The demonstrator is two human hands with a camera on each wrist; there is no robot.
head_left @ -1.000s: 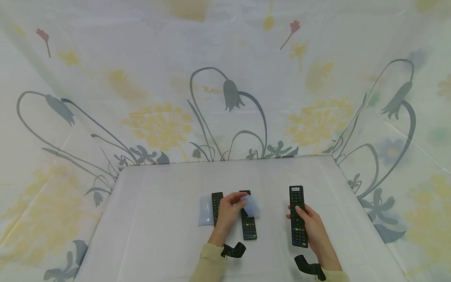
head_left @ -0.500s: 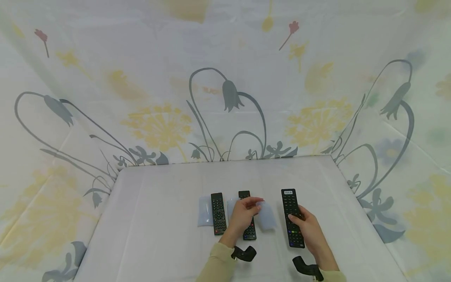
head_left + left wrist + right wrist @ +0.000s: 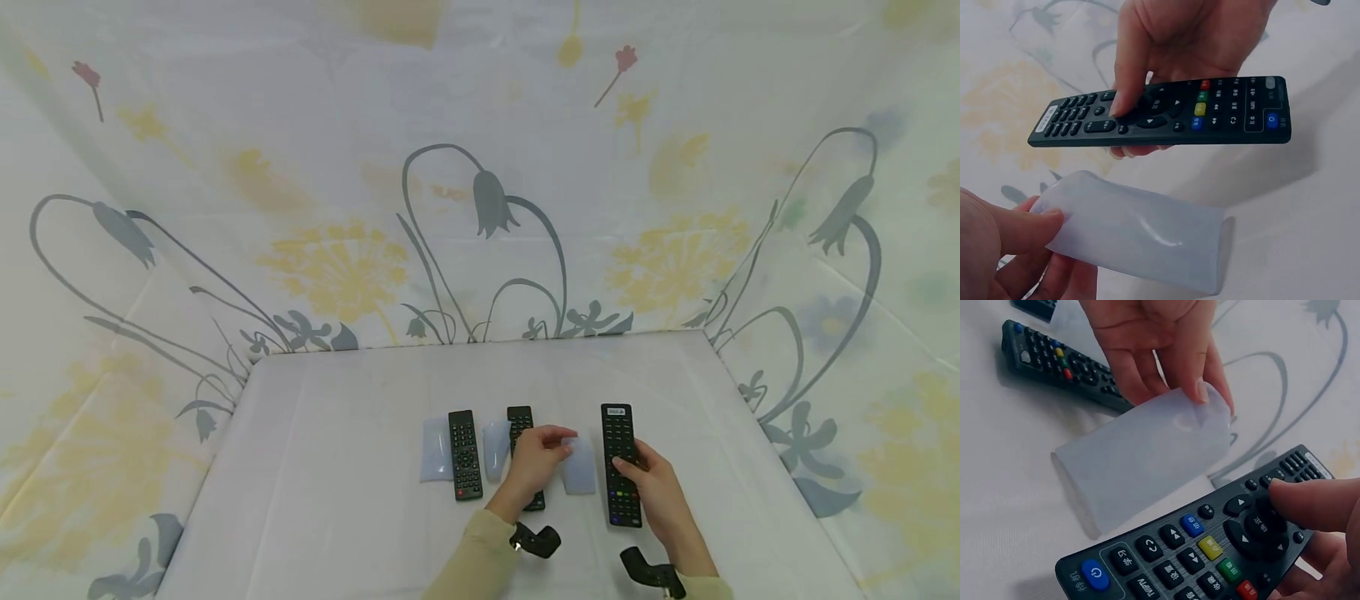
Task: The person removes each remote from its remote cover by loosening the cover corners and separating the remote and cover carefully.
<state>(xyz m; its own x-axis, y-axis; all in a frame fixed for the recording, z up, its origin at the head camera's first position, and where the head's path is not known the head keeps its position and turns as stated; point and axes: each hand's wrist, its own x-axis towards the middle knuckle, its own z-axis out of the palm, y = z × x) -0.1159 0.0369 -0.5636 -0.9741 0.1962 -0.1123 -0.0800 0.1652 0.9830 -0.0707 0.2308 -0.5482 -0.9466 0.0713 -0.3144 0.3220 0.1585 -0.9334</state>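
Observation:
My right hand grips a black remote control, thumb on its buttons and fingers beneath; the right wrist view shows the remote close up. Between thumb and fingers, my left hand pinches one end of a translucent bluish sleeve. In the left wrist view, the sleeve hangs just below the remote, apart from it. Partly hidden under the left arm lies a second black remote on the table.
Left of the hands, a third black remote lies on the white table. One translucent sleeve is beside it, and another sleeve lies between the two lying remotes. Flower-printed cloth walls surround the table.
My left hand has carried the pinched sleeve to the right, off the middle remote and close to the held one. The held remote has shifted slightly left and down.

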